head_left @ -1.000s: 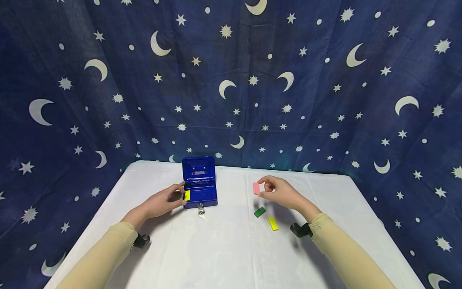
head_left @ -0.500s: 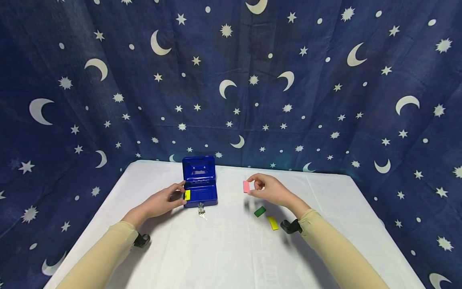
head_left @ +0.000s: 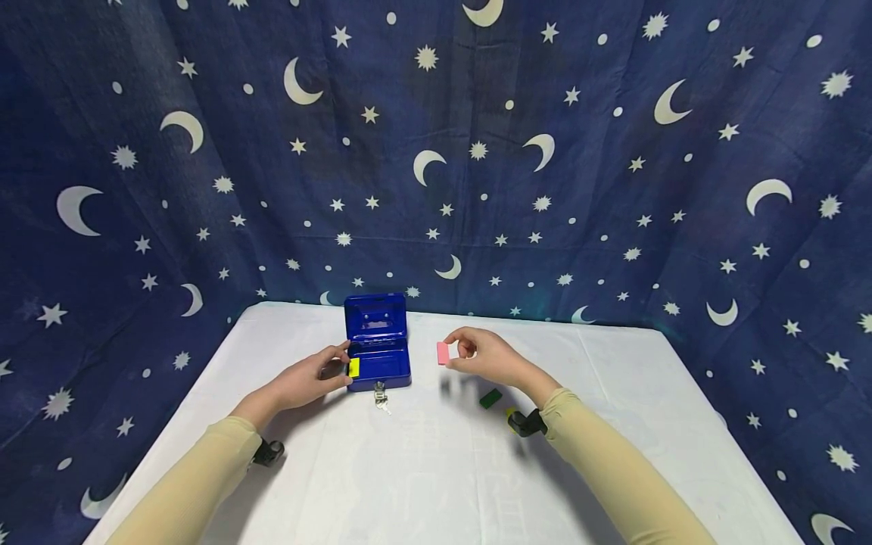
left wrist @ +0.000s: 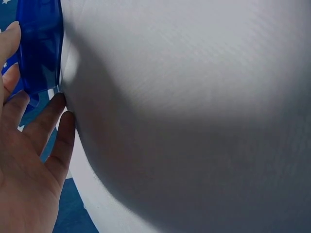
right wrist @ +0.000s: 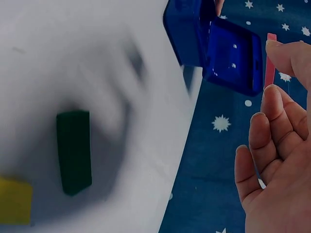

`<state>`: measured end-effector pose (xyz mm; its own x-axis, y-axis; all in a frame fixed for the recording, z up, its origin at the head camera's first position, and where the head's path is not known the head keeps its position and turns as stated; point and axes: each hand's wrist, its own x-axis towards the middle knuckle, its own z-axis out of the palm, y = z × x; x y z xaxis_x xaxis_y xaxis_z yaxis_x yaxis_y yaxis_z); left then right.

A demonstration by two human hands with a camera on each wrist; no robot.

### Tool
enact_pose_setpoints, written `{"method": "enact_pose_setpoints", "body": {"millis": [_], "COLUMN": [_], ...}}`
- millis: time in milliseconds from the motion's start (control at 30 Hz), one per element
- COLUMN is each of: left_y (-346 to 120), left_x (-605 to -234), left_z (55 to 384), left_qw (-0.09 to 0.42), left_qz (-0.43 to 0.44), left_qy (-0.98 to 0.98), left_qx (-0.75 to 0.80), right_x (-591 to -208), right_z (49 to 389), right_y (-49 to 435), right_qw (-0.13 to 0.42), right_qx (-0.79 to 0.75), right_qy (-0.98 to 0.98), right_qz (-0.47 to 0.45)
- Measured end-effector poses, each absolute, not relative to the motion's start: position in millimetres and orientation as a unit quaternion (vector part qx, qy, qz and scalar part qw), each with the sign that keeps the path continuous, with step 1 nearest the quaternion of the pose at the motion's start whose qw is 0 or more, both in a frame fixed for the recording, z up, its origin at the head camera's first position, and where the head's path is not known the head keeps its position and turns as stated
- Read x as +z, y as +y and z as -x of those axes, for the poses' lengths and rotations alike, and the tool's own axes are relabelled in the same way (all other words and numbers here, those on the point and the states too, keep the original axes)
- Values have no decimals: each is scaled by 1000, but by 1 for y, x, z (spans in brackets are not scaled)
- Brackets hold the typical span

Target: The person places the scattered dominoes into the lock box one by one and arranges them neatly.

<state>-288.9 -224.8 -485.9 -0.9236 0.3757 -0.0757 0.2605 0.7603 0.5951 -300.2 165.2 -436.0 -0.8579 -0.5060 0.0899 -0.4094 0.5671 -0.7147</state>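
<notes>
A blue metal cash box [head_left: 391,380] stands on the table with its lid raised and keys [head_left: 382,399] hanging at its front lock. My left hand [head_left: 303,378] holds the box at its left side, thumb near the front corner and a finger near the back one. Inside the box, at the left, is a yellow block [head_left: 354,368]. Between thumb and fingertips my right hand [head_left: 492,359] pinches a pink block [head_left: 443,353], held above the table to the right of the box. A green block [right wrist: 74,153] lies on the cloth below the right hand.
Another yellow block [right wrist: 14,201] lies near the green one, partly covered by the right wrist camera [head_left: 526,422] in the head view. White cloth covers the table [head_left: 402,469]. A dark blue curtain [head_left: 436,204] with moons and stars hangs behind it.
My right hand has moved left toward the cash box, carrying the pink block. The left hand and the box have stayed where they were.
</notes>
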Motion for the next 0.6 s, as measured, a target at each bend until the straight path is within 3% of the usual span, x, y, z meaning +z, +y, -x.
{"method": "enact_pose_setpoints", "body": {"millis": [600], "left_y": [-225], "left_x": [-487], "left_z": [290], "left_qw": [96], "left_qz": [-169], "left_qy": [930], "left_qx": [311], "right_x": [-442], "right_z": [305], "right_y": [133], "right_qw": [73], "right_qx": [-373], "right_qy": [881], "right_qz": [281]}}
